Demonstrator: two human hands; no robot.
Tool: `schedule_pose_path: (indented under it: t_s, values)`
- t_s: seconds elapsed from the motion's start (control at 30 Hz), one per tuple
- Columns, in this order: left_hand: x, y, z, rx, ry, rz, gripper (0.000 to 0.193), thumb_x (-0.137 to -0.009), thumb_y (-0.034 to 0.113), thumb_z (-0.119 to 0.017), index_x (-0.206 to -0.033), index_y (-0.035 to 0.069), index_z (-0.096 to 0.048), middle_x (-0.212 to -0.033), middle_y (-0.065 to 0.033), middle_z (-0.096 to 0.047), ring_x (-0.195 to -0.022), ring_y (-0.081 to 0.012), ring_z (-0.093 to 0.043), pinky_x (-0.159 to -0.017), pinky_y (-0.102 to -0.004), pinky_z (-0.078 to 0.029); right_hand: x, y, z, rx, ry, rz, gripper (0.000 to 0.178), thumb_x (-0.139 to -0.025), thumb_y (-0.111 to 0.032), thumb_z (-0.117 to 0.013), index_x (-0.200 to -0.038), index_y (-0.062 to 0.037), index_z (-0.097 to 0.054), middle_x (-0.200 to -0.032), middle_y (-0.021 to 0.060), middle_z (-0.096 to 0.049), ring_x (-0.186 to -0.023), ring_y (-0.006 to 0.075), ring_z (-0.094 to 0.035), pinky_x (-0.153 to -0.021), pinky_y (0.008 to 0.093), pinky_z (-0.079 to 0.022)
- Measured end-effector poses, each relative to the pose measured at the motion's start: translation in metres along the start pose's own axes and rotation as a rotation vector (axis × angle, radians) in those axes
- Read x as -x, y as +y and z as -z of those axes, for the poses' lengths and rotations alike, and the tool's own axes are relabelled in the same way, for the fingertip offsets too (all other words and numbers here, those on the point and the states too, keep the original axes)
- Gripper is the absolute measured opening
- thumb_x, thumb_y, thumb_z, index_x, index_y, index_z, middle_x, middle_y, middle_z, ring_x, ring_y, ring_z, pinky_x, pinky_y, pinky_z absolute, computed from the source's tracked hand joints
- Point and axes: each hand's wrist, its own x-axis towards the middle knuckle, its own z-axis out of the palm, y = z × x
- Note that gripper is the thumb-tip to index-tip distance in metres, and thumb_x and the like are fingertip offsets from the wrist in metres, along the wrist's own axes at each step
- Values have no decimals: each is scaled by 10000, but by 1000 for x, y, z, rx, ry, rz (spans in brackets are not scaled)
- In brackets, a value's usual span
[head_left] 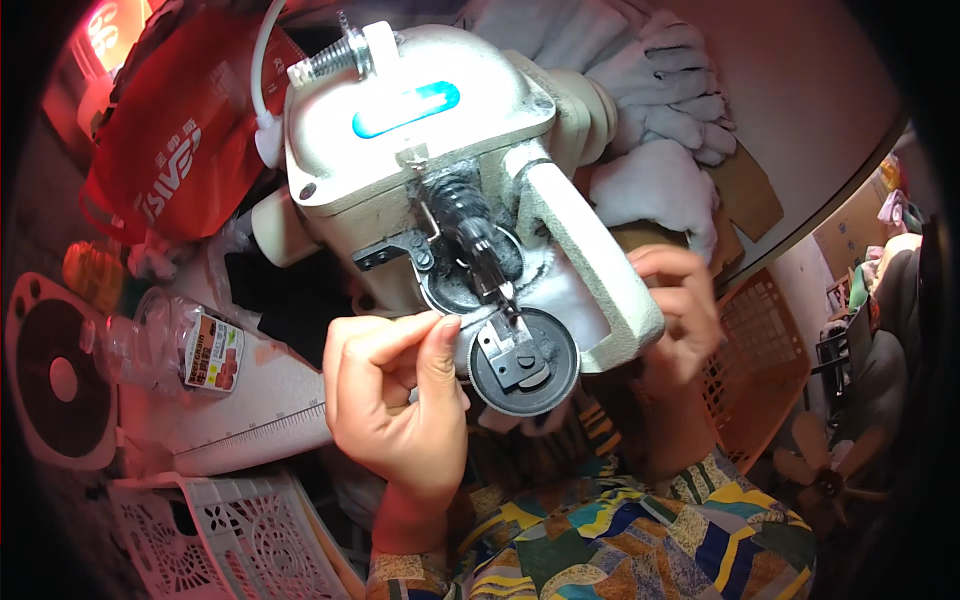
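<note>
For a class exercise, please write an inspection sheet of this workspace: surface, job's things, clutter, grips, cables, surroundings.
Surface: pale tabletop at left, measuring scale along its near edge.
Job's things: cream sewing machine, lint around its mechanism; black disc; white fabric behind the disc.
Clutter: red bag and clear jar at left; pale gloves beyond the machine.
Grips: left grip pinches white fabric beside the disc; right grip beside the machine's arm, partly hidden, hold unclear.
Cables: white cable or tube at the machine's left.
Surroundings: white basket, orange crate, fan.
</note>
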Motion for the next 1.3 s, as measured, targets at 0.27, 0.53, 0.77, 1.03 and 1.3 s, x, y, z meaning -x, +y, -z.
schedule_pose_path:
  t_s: [0.27,0.53,0.77,1.03,1.3]
  values:
    - [25,-30,22,624,-149,436,510,-774,67,-664,-1214,-35,-428,-1118,-90,-513,-1041,-156,-539,-916,-292,-443,-112,-58,-3,126,-522,448,253,-791,-210,-661,-956,-19,-648,-941,126,-574,-848,260,-540,-742,380,-447]
    - [34,-30,-7,555,-49,184,166,-862,-13,-638,-1004,6,-554,-962,-9,-548,-869,-65,-542,-749,-209,-444,-141,-89,-64,263,-1135,590,227,-633,-142,-686,-841,-64,-646,-864,53,-526,-779,241,-539,-616,355,-467]
    - [30,-35,-8,872,28,534,83,-891,-38,-608,-946,8,-565,-931,-11,-562,-865,-55,-550,-757,-226,-462,-148,-77,-66,133,-1215,483,219,-664,-199,-746,-811,-81,-636,-889,43,-503,-779,243,-488,-629,368,-428]
    - [30,-41,-12,950,118,344,104,-850,-73,-638,-899,0,-583,-926,-21,-583,-858,-77,-567,-769,-224,-471,-146,-82,-78,290,-1141,388,234,-681,-232,-812,-738,-88,-637,-817,39,-510,-788,250,-479,-660,376,-393]
    - [30,-43,-9,955,111,370,31,-894,-40,-607,-906,-11,-611,-919,-32,-590,-849,-84,-563,-747,-229,-458,-150,-85,-80,304,-1179,261,187,-700,-168,-812,-743,-104,-641,-818,25,-534,-805,242,-497,-696,365,-404]
